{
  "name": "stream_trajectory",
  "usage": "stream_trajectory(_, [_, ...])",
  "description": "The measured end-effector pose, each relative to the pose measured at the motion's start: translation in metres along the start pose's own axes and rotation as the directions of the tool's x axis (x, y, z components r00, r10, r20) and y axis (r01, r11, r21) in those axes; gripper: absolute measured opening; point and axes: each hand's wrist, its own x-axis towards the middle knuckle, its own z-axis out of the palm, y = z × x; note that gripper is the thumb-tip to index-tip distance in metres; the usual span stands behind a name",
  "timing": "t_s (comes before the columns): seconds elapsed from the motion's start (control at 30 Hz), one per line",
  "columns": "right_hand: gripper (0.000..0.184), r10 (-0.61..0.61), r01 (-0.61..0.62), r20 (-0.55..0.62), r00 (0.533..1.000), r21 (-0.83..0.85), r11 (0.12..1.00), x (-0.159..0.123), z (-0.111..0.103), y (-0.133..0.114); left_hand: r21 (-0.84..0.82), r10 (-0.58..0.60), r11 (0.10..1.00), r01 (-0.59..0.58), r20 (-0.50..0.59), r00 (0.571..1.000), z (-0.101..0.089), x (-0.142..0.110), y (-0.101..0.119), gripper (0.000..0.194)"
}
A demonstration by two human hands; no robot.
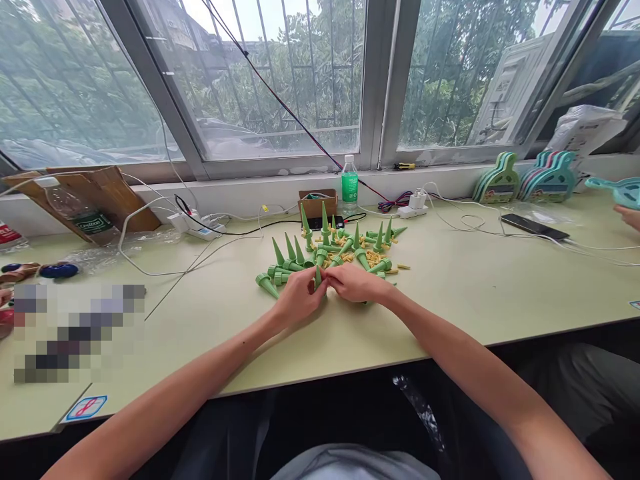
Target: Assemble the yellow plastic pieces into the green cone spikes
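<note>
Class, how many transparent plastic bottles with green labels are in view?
2: one bottle right of the small brown cardboard box, another bottle before the larger brown cardboard at left. Others may be hidden.

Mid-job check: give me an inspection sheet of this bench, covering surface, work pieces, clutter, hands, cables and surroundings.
Surface: pale table, with a seam toward the left.
Work pieces: green cones, some upright, some lying, mixed with yellow pegs.
Clutter: green-labelled bottle and cardboard box behind the pile; phone-like slab to the right.
Hands: left hand grips an upright green cone; right hand meets it, fingertip contents too small to tell.
Cables: white cable loops across the table's left side.
Surroundings: windows ahead; another person's hand at the right edge.
</note>
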Motion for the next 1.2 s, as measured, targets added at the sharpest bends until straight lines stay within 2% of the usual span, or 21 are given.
stream_trajectory(0.33, [0.022, -0.005, 0.006, 0.013, 1.0, -0.005, 1.0, -0.001, -0.002, -0.001, -0.002, 0.016, 1.0, -0.016, 0.009, 1.0, -0.001, 0.001, 0.002, 0.014])
stream_trajectory(0.53, [0.024, -0.001, 0.001, -0.06, 0.998, -0.008, 1.0, 0.001, 0.003, 0.002, 0.015, 0.014, 1.0, -0.014, -0.026, 1.0, 0.001, 0.0, 0.0, 0.015])
stream_trajectory(0.97, [0.025, 0.023, 0.007, -0.219, 0.975, 0.138, 0.99, 0.006, 0.009, 0.006, 0.007, 0.019, 1.0, -0.019, -0.11, 0.994, -0.001, 0.0, 0.001, 0.021])
stream_trajectory(1.2, [0.016, 0.063, -0.013, -0.204, 0.977, 0.241, 0.97, 0.002, 0.003, -0.003, 0.001, 0.031, 0.999, -0.032, -0.159, 0.987, -0.002, 0.002, -0.001, 0.019])
